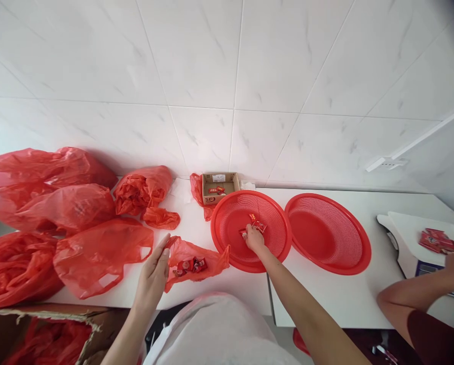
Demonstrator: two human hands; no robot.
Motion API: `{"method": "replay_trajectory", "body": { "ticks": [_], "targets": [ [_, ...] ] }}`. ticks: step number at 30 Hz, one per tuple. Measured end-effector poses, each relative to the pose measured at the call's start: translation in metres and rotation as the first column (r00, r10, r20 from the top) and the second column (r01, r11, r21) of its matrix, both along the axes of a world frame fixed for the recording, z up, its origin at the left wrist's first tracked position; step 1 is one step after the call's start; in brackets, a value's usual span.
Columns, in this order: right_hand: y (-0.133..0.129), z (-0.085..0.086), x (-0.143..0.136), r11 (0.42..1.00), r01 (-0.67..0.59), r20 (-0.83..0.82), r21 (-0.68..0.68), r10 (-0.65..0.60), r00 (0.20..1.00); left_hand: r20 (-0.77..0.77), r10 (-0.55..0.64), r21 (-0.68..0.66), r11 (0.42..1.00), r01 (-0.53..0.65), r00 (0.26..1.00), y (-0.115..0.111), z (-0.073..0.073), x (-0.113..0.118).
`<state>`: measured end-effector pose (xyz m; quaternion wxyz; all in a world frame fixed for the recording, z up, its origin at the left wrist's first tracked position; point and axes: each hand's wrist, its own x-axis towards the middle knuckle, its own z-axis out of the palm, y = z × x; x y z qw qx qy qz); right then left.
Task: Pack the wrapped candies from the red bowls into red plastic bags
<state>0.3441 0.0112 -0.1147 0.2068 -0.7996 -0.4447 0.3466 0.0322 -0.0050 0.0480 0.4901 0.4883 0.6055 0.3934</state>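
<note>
My right hand (254,238) reaches into the left red basket (227,213), its fingers closed on small red packets (259,224). Beside the left edge of an opened red plastic bag (214,257) is my left hand (156,268), the thumb and fingers pressed together on the bag's rim. Several red packets (191,265) lie in that bag. A second red basket (314,238), with nothing in it, overlaps the first one's right side.
Filled red bags (71,203) crowd the left side. A small cardboard box (221,198) with packets stands by the wall. At the right, another person's arm (413,294) is near a white scale (409,233) bearing packets. An open carton (105,324) is at the lower left.
</note>
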Motion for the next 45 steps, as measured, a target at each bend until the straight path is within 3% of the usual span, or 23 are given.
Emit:
{"method": "replay_trajectory", "body": {
  "ticks": [4,8,10,14,16,20,28,32,34,37,39,42,45],
  "targets": [
    [-0.004,0.02,-0.001,0.999,0.05,-0.272,0.008,-0.046,0.961,0.006,-0.021,0.005,1.0,0.021,1.0,0.0,0.002,0.005],
    [-0.011,0.059,-0.008,0.994,0.056,-0.536,0.099,0.006,0.844,0.01,-0.022,-0.003,1.0,0.022,1.0,0.001,0.001,0.007],
    [-0.015,0.084,-0.015,0.982,0.108,-0.698,0.153,0.03,0.715,0.011,-0.019,-0.007,1.0,0.019,1.0,0.002,0.0,0.007],
    [-0.022,0.134,-0.026,0.956,0.215,-0.939,0.201,0.126,0.32,0.004,-0.039,-0.013,0.999,0.039,0.999,0.005,-0.003,0.01],
    [-0.026,0.153,-0.029,0.951,0.211,-0.947,0.225,0.162,0.277,0.004,-0.052,-0.012,0.999,0.052,0.999,0.006,-0.003,0.011],
    [-0.03,0.172,-0.031,0.952,0.18,-0.934,0.249,0.187,0.304,0.004,-0.058,-0.003,0.998,0.058,0.998,0.006,-0.006,0.006],
    [-0.035,0.175,-0.038,0.947,0.128,-0.907,0.294,0.234,0.349,0.005,-0.03,-0.009,1.0,0.03,1.0,0.001,-0.009,-0.002],
    [-0.035,0.175,-0.043,0.939,-0.02,-0.824,0.342,0.311,0.474,0.007,-0.036,0.013,0.999,0.036,0.999,0.001,-0.008,-0.002],
    [-0.031,0.169,-0.055,0.916,-0.252,-0.692,0.313,0.402,0.599,-0.008,-0.041,0.035,0.999,0.041,0.999,0.001,-0.007,-0.001],
    [-0.017,0.149,-0.094,0.798,-0.594,-0.324,0.1,0.591,0.739,-0.038,-0.057,0.049,0.997,0.059,0.998,0.001,-0.006,0.001],
    [-0.008,0.133,-0.128,0.758,-0.653,-0.173,0.006,0.644,0.746,-0.056,-0.064,0.055,0.996,0.067,0.996,0.001,-0.006,0.001],
    [0.001,0.115,-0.166,0.745,-0.667,-0.12,0.003,0.662,0.74,-0.076,-0.056,0.063,0.996,0.061,0.996,-0.003,-0.005,-0.005],
    [0.004,0.105,-0.161,0.754,-0.655,-0.106,0.05,0.657,0.747,-0.093,-0.025,0.058,0.998,0.031,0.995,-0.006,-0.007,-0.016]
  ]
}}
